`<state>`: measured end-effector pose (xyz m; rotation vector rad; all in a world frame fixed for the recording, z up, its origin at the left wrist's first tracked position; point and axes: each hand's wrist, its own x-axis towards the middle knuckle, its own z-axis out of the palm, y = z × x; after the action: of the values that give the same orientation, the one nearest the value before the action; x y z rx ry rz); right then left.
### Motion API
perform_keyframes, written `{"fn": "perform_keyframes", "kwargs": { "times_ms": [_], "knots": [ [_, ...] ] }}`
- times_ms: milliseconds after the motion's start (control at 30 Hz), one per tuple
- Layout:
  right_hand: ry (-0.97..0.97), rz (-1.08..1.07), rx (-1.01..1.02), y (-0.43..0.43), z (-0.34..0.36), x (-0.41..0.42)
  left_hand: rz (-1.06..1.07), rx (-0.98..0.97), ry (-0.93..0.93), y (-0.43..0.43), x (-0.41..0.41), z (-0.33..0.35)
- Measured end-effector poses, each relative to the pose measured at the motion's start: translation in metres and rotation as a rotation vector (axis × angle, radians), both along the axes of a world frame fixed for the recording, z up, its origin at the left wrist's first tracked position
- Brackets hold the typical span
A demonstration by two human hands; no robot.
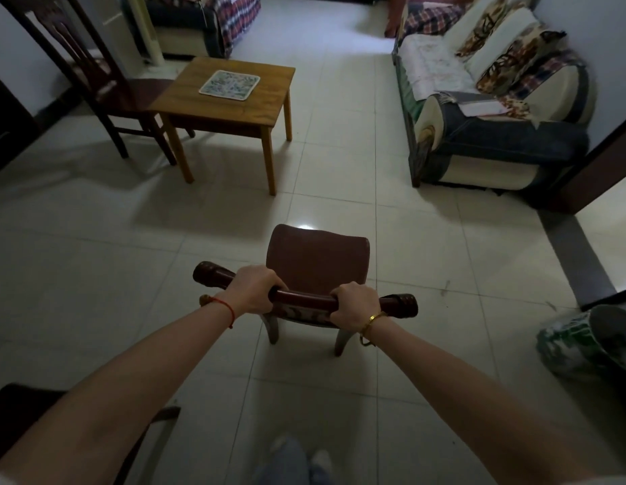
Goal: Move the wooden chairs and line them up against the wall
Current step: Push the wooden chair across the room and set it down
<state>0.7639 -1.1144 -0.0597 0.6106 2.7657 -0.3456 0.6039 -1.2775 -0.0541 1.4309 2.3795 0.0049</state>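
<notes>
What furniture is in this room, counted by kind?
Wooden chairs: 2, the held chair and the chair by the wall
Small wooden table: 1
Sofas: 2, right sofa and far sofa
Total: 5

1. Both hands, left hand [252, 289] and right hand [356, 304], grip the near chair [317, 260] top rail.
2. Beyond, left: small table [231, 110], second chair [105, 89] at its left.
3. Sofa [497, 117] stands right.
</notes>
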Motion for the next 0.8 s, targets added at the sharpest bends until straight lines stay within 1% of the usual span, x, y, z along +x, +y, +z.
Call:
{"fn": "perform_keyframes", "kwargs": {
  "times_ms": [433,600,667,733,800],
  "knots": [
    [0.025,-0.011,-0.017,-0.18,-0.012,0.081,-0.029,0.018,-0.013,-0.182,0.076,-0.002],
    [0.038,-0.004,-0.033,-0.231,-0.01,0.111,0.004,0.02,-0.011,-0.232,0.11,0.0],
    [0.028,0.001,-0.041,-0.246,-0.007,0.125,0.02,0.021,0.008,-0.25,0.13,0.001],
    [-0.004,0.029,-0.042,-0.262,-0.001,0.142,0.022,0.008,-0.016,-0.269,0.151,0.005],
    [0.018,0.033,-0.048,-0.276,0.001,0.156,0.03,0.018,0.007,-0.285,0.166,0.005]
  ]
}}
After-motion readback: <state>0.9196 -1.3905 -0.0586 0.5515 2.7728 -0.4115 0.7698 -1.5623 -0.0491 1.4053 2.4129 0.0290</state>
